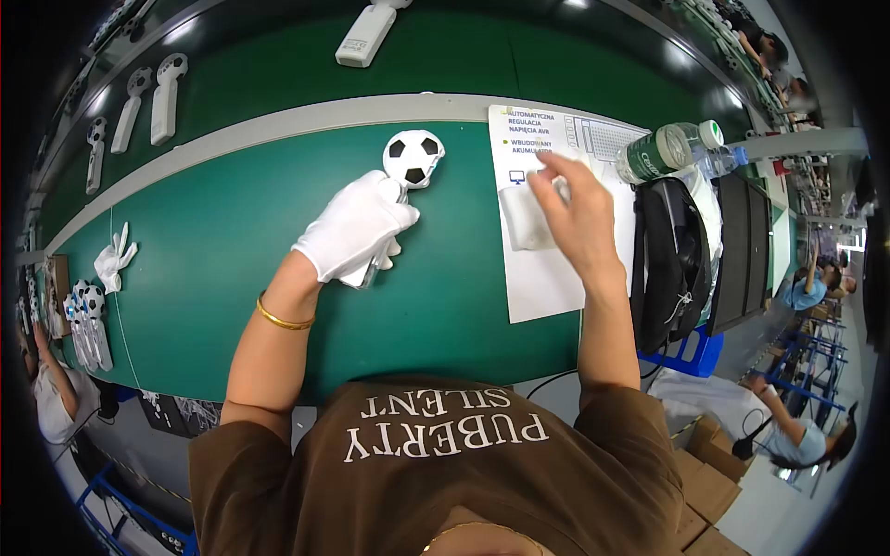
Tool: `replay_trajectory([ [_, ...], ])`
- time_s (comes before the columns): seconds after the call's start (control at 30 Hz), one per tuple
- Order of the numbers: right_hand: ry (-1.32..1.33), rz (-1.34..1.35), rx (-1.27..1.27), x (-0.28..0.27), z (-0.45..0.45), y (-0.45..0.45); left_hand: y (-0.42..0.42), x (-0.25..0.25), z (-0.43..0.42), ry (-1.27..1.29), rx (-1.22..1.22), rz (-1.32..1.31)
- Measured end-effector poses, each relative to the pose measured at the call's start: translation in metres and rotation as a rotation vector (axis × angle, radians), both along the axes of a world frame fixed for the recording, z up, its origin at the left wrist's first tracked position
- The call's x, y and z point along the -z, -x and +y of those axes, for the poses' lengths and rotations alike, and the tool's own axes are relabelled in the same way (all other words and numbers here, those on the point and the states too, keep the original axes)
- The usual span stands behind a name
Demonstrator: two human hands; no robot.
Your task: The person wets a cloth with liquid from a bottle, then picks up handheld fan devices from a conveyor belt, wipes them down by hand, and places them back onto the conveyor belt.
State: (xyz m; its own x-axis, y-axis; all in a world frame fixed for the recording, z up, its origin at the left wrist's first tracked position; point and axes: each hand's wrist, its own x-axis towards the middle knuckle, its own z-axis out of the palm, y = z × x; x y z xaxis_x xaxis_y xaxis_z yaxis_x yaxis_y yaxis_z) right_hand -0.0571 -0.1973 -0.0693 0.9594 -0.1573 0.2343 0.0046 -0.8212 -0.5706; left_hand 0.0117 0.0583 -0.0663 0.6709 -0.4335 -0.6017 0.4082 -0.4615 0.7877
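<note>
My left hand (357, 227), in a white glove, is wrapped round the white handle of a handheld fan. The fan's round head (413, 158), patterned like a black-and-white football, points away from me above the green mat. Most of the handle is hidden by the glove. My right hand (579, 208) is bare and raised over a printed paper sheet (547, 296), thumb and forefinger apart, with nothing visible between them. Just left of its palm, a soft-looking white pad or folded cloth (524, 220) lies on the sheet; I cannot make out its kind.
More football fans (170, 97) lie on the green belt beyond the pale rail, one at the top (368, 35). Several stand bunched at left (90, 324), near a white glove (115, 259). Bottles (658, 153) and a black bag (663, 264) sit at right. Other people work on both sides.
</note>
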Motion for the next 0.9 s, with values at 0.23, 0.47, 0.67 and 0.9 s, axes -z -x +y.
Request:
replay_trajectory([
  [0.23, 0.332, 0.178, -0.001, 0.01, 0.017, 0.044, 0.005, -0.008, -0.009, -0.107, 0.016, -0.055],
  [0.47, 0.207, 0.027, -0.1, 0.011, 0.025, 0.027, 0.008, -0.012, -0.011, -0.137, 0.019, -0.079],
  [0.67, 0.211, -0.24, -0.225, -0.006, 0.071, -0.016, 0.009, -0.012, -0.013, -0.176, 0.038, -0.112],
  [0.9, 0.31, -0.168, -0.203, 0.005, 0.056, -0.035, 0.009, -0.013, -0.009, -0.145, 0.044, -0.101],
])
